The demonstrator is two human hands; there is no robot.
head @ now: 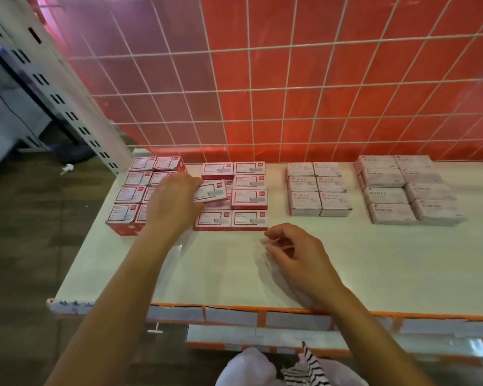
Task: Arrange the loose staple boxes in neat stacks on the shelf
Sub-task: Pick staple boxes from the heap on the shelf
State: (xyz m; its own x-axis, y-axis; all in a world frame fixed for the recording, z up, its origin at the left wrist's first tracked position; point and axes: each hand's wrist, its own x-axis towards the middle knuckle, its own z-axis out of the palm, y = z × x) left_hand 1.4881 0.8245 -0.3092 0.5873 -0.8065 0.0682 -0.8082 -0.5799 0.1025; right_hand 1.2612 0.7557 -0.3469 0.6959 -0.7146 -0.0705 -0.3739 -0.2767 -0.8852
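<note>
A red-and-white staple box (211, 192) sits tilted in the middle group of red-and-white boxes (248, 200), and my left hand (173, 203) grips its left end. To the left stands another group of the same boxes (135, 190), partly hidden by that hand. My right hand (293, 254) hovers over the white shelf (402, 260) in front of the middle group, fingers loosely curled, holding nothing. Pale pink paper clip boxes (317, 190) and pale pink staple boxes (407, 190) stand in stacks further right.
A white wire grid over a red panel (290, 79) backs the shelf. A white slotted upright (59, 87) rises at the left. The shelf's front edge (234, 314) carries orange and white label strips. A white and striped cloth (285, 369) lies below.
</note>
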